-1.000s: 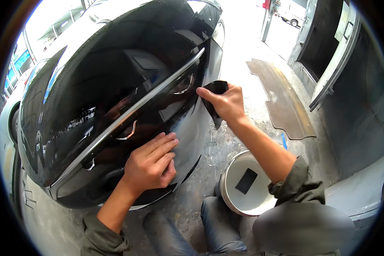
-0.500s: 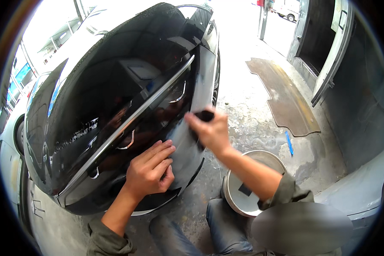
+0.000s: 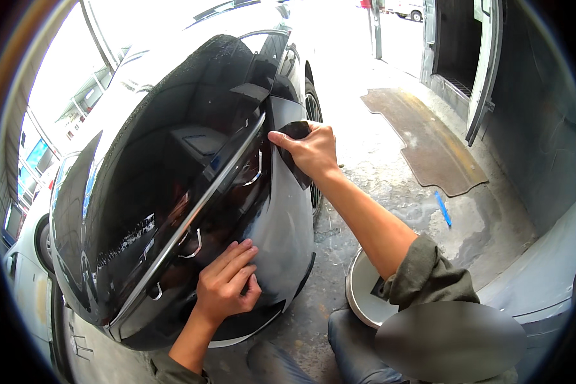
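Now, nearest, at seven o'clock, the left hand (image 3: pixel 227 281) rests against the black car (image 3: pixel 173 141) as before, fingers extended together, seemingly holding nothing. Farther off, at one o'clock, the right hand (image 3: pixel 310 150) has risen along the grey panel (image 3: pixel 285 205), from partway down to near the upper end of the chrome strip (image 3: pixel 184 229), which suggests long strokes. Its thumb and fingers pinch a bent dark sheet (image 3: pixel 290 168) at the panel's upper edge; contact with the panel is unclear.
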Available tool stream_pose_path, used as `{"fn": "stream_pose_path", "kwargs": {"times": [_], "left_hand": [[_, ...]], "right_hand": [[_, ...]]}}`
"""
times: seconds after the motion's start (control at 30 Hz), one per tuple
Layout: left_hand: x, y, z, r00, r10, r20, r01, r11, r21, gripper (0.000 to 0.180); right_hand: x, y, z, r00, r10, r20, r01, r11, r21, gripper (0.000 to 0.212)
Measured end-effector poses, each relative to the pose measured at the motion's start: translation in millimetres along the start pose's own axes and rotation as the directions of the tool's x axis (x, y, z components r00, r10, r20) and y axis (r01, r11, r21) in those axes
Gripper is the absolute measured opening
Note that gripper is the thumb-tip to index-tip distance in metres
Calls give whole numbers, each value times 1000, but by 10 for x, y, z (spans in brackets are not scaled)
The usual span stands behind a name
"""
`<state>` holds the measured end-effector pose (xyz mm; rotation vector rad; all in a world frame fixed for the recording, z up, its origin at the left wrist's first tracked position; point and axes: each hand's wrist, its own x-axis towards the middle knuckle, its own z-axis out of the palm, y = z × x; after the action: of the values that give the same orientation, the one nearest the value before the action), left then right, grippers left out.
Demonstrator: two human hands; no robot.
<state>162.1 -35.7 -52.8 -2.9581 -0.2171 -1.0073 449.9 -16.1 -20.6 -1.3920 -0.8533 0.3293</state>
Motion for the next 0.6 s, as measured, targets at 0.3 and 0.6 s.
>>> {"fn": "stream_pose_path", "kwargs": {"times": [0.3, 0.6], "left_hand": [[11, 12, 9, 1000, -3, 3, 3, 1000, 4, 13], [10, 24, -17, 1000, 5, -1, -5, 1000, 31, 12]], "right_hand": [[63, 17, 22, 1000, -28, 1, 28, 1000, -11, 32], [-1177, 444, 190, 998, -35, 61, 27, 993, 118, 38]]}}
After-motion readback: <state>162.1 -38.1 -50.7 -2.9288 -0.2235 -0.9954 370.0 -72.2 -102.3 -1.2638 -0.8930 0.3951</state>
